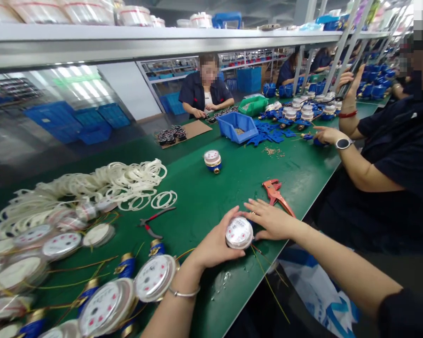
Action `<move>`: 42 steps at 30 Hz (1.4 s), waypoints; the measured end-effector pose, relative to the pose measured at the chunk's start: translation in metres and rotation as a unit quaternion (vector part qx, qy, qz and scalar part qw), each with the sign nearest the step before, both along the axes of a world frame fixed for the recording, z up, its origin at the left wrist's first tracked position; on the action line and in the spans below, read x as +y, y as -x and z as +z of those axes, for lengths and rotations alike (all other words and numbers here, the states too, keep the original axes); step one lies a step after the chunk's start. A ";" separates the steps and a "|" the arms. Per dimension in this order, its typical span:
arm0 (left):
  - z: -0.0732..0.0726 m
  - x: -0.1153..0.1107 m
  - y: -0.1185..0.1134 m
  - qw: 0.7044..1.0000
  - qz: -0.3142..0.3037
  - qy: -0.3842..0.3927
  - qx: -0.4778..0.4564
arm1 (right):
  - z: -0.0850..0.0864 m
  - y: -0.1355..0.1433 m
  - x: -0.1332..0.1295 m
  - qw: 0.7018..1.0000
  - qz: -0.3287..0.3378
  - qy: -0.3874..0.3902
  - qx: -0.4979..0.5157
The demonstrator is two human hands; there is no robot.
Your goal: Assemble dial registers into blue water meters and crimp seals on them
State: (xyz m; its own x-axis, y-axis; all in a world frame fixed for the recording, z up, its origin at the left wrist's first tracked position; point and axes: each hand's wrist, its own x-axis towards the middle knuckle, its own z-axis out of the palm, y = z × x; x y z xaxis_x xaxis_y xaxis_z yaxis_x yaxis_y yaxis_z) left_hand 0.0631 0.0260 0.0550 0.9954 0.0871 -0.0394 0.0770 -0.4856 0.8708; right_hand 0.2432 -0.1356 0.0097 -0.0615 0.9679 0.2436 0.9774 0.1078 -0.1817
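A round water meter (238, 233) with a white dial is between my hands at the near edge of the green table. My left hand (216, 241) wraps around its left side, thumb and fingers curved along the rim. On the right side, my right hand (270, 219) grips the meter's body, with its fingers at the far side and its thumb at the near side. Thin wires (268, 277) trail from the meter over the table edge. Beyond my right hand lies an orange-red hand tool (277, 191). Cutting pliers (155, 220) with red-and-black handles rest to the left.
White plastic rings (127, 180) are heaped at left, with several wired meters (105, 305) below them. Another meter (212, 161) stands mid-table. A blue bin (234, 127) is farther back. One co-worker sits across; another co-worker's hand (329, 135) works at right. A shelf (162, 44) spans overhead.
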 end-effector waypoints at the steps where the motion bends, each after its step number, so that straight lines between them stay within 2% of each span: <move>1: 0.000 0.000 -0.001 1.000 -0.005 0.000 0.005 | 0.001 0.000 0.004 0.999 0.020 0.008 -0.028; 4: -0.005 -0.002 -0.001 1.000 0.002 0.019 0.001 | 0.000 -0.004 0.012 0.996 0.037 0.021 -0.078; 10: -0.026 -0.012 0.013 0.996 0.054 0.046 -0.047 | -0.008 -0.004 0.017 0.994 0.049 0.023 -0.098; 17: -0.026 -0.021 0.021 0.994 0.032 -0.087 -0.059 | -0.015 0.008 0.007 0.995 0.025 0.018 -0.093; 25: -0.028 -0.030 0.030 0.990 0.033 -0.129 -0.044 | -0.020 0.023 -0.003 0.995 -0.027 0.015 -0.095; 27: -0.029 -0.030 0.032 0.992 0.038 -0.116 -0.041 | -0.020 0.024 -0.005 0.995 -0.024 0.009 -0.096; 30: -0.026 -0.025 0.033 0.999 0.020 -0.045 -0.020 | -0.018 0.018 -0.008 0.997 0.004 0.002 -0.078; 33: -0.017 -0.017 0.029 0.999 -0.025 0.024 0.028 | -0.012 0.008 -0.013 1.000 0.027 0.001 0.005; 36: -0.010 -0.012 0.024 0.995 -0.052 0.070 0.050 | -0.007 0.000 -0.014 0.997 0.010 0.014 0.079; 39: -0.010 -0.014 0.022 0.994 -0.048 0.083 0.048 | -0.008 -0.001 -0.008 0.995 0.029 0.043 0.086; 42: -0.016 -0.020 0.024 0.995 -0.016 0.092 0.033 | -0.015 0.003 -0.002 0.995 0.041 0.050 0.082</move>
